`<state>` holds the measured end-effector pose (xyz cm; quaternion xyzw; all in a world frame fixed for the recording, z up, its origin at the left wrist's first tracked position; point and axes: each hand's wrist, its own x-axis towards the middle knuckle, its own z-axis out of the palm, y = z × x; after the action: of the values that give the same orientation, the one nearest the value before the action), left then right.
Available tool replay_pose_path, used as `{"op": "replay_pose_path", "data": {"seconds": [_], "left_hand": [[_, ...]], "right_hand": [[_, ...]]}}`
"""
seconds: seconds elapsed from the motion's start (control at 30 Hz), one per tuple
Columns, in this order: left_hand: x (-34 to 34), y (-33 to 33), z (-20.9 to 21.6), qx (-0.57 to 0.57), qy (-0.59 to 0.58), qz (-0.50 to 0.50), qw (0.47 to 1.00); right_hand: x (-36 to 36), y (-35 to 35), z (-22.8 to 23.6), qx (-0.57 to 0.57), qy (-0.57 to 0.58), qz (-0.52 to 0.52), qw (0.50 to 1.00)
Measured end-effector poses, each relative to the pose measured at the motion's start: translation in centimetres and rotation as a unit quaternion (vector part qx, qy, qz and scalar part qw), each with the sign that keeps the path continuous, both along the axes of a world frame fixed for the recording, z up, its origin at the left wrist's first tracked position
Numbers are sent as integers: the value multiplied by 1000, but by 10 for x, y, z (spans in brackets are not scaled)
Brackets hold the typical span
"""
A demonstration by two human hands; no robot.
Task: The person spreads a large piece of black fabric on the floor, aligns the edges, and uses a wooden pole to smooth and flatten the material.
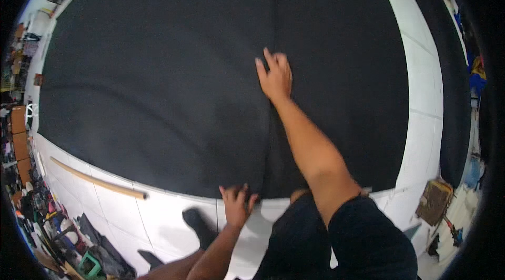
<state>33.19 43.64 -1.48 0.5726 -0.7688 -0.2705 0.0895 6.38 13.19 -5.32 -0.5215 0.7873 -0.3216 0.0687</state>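
A large black sheet, looking like fabric (158, 59), lies spread over white floor tiles, with a fold or seam line running through it from far to near. On that line, my right hand (276, 77) rests with its thumb and forefinger stretched out and the other fingers slightly bent. My left hand (239, 207) is at the sheet's near edge, fingers apart and fingertips touching the black material. Neither hand shows anything held in it. My right arm reaches forward from a black garment (363, 238) at the lower right.
A long tan stick or tube (100, 179) lies on the tiles at the near left. Cardboard boxes (20, 143) and cluttered goods line the left rim. At the right, a long black strip (455, 96) runs beyond the white tiles (423, 80); a brown block-like object (435, 201) sits near it.
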Motion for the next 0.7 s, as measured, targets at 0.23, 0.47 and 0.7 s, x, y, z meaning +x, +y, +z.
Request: {"op": "replay_pose_path", "data": {"seconds": [0.23,0.47,0.7], "left_hand": [[1,-18,9,-35,-3,20,999],[3,-9,-9,-22,28,5,999],[-6,-12,8,-11,45,57,997]], "right_hand": [[10,-27,12,-16,-43,23,999],[10,-15,3,21,-13,-20,999],[15,-25,25,47,-12,-6,999]]}}
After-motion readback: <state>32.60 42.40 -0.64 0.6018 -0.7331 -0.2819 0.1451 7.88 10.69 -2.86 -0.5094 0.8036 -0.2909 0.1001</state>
